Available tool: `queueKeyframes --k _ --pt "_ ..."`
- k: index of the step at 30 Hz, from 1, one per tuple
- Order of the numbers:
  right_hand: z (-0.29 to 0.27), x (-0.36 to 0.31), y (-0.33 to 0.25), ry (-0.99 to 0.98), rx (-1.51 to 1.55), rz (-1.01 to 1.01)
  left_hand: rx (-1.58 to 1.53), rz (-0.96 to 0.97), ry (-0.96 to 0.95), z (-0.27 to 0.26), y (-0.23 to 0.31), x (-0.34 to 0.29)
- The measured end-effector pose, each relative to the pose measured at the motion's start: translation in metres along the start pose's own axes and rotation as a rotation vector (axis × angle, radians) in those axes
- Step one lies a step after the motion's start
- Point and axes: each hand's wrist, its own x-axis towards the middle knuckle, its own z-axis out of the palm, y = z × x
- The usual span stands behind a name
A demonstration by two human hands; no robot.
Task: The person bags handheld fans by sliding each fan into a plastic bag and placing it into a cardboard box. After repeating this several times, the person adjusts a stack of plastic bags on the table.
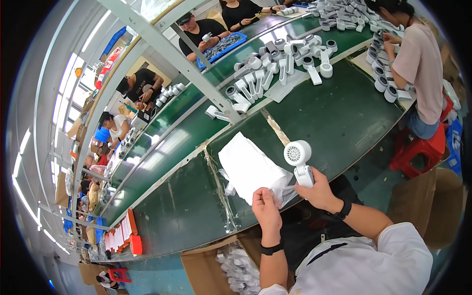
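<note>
A: What's the biggest thing here?

B: The long green table (162,216). A brown box (199,263) sits below its near edge.

A: Is the box full?

B: I can't see all of it, but lots of pale things in clear wrap (238,270) lie inside. My guess is that those ones are done.

A: And what's left?

B: A big heap of loose fans (282,73) lies farther up on the green top. I see no wrap on them. I can't tell if they all come here.

A: What's that flat white pile?

B: It's a white stack (253,164) of thin sheets or bags, lying on the table. I can't tell which.

A: Where's the fan being worked on?

B: The white fan (298,153) is up in the right hand (319,194), over the table's near edge, round head on top. That hand wraps tight round its handle.

A: And the other hand?

B: The left hand (265,209) pinches a bit of clear plastic (284,195) by the stack's near end.

A: So is this fan done?

B: It looks all put together, but it's bare. I'd say the wrapping part isn't done yet.
</note>
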Motion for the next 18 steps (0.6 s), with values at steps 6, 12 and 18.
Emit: queueKeyframes --k 6,12,18 --pt "-0.04 -0.013 -0.022 -0.28 -0.215 -0.165 0.113 0.099 0.033 0.017 0.008 -0.007" --pt "-0.068 -0.008 -0.081 -0.888 -0.445 0.168 0.217 0.105 -0.025 0.019 0.018 -0.007" --pt "-0.066 0.008 -0.051 -1.009 -0.463 0.146 0.314 0.074 -0.268 0.006 0.037 -0.007"
